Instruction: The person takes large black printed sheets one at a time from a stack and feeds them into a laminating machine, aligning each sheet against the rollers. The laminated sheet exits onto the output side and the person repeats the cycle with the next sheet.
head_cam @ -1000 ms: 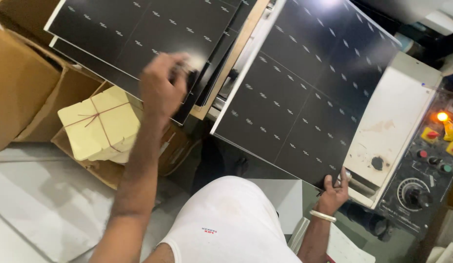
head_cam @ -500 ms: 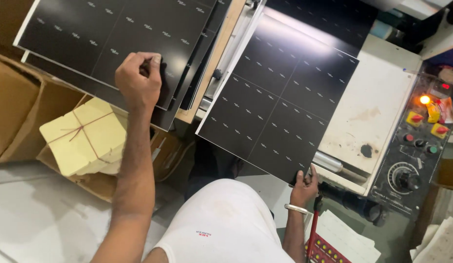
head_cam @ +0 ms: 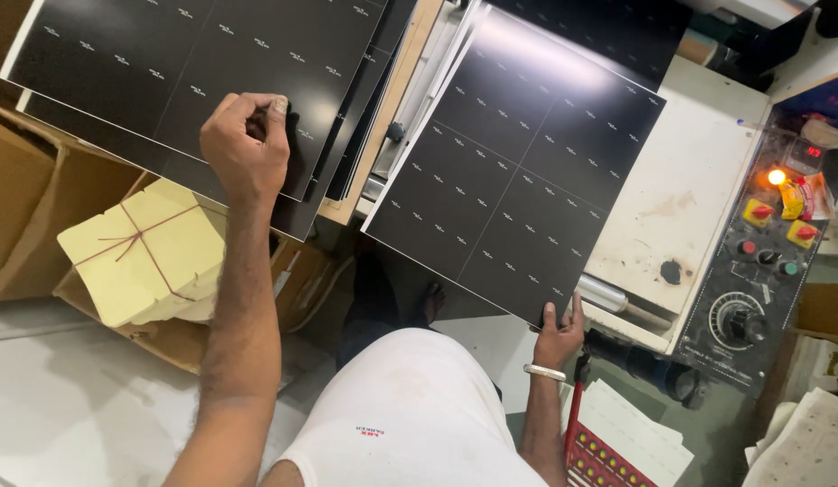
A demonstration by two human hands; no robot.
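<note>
Our right hand (head_cam: pixel 558 335) pinches the near corner of a black printed sheet (head_cam: pixel 518 167) lying tilted across the machine bed (head_cam: pixel 680 194), fingers closed on it. Our left hand (head_cam: pixel 246 144) presses curled fingers onto the black stack (head_cam: pixel 148 63) on the desk. We judge one-corner grip risks the sheet sagging or creasing

Left hand (head_cam: pixel 247 144) and right hand (head_cam: pixel 558 334) on black sheets (head_cam: pixel 518 171)

tied yellow paper bundle (head_cam: pixel 144 252) in brown carton (head_cam: pixel 22 194), small red-lit display (head_cam: pixel 811 151)
</note>
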